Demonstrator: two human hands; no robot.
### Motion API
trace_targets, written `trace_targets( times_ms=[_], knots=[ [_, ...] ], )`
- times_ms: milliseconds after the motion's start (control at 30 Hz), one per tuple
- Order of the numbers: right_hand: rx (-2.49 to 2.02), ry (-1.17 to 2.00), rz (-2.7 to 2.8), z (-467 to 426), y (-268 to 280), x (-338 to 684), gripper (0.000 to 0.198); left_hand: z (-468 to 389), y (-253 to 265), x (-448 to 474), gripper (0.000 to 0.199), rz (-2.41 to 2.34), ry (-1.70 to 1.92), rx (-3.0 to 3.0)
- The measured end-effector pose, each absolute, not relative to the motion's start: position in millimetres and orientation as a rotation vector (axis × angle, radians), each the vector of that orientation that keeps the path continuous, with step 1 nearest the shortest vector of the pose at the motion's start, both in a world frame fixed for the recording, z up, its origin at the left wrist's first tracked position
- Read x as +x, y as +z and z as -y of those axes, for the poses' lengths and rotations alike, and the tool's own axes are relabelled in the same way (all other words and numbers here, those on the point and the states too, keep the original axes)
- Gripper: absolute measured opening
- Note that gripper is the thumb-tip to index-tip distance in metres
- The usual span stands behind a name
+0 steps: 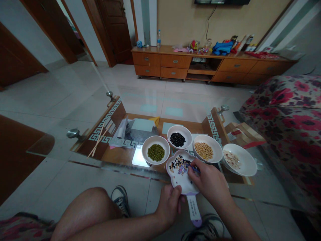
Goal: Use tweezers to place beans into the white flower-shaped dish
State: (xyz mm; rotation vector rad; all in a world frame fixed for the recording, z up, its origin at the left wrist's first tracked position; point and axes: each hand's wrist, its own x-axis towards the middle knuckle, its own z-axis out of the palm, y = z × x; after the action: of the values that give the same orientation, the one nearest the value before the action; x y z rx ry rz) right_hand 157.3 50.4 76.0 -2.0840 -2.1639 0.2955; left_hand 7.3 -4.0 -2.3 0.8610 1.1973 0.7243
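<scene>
My left hand [171,203] grips the near left rim of a white, scalloped tray [185,185] with a purple edge and a short handle. Mixed black and yellow beans lie in its far part, over a small coloured print. Over the tray's right side, my right hand [209,179] pinches thin blue tweezers [195,169], their tips among the beans. Around the tray stand white bowls: one of green mung beans [155,152], one of black beans [177,139], one of yellow soybeans [203,150]. A further bowl at the right holds pale, flat pieces [232,159].
The bowls stand on a glass-topped table [130,160] with metal knobs. Wooden chopsticks [99,140] lie crossed at its left. A brown paper bag [244,134] is at the right, beside a flowered sofa cover [288,107]. A wooden cabinet [175,62] lines the far wall.
</scene>
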Motion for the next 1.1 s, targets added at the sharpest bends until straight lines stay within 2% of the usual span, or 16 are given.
trace_targets(
  times_ms=[1100],
  knots=[
    [-2.04,0.249,2.196,-50.5,70.7,158.4,0.02,4.6,0.9,6.3,0.065,-1.206,0.699,0.896]
  ],
)
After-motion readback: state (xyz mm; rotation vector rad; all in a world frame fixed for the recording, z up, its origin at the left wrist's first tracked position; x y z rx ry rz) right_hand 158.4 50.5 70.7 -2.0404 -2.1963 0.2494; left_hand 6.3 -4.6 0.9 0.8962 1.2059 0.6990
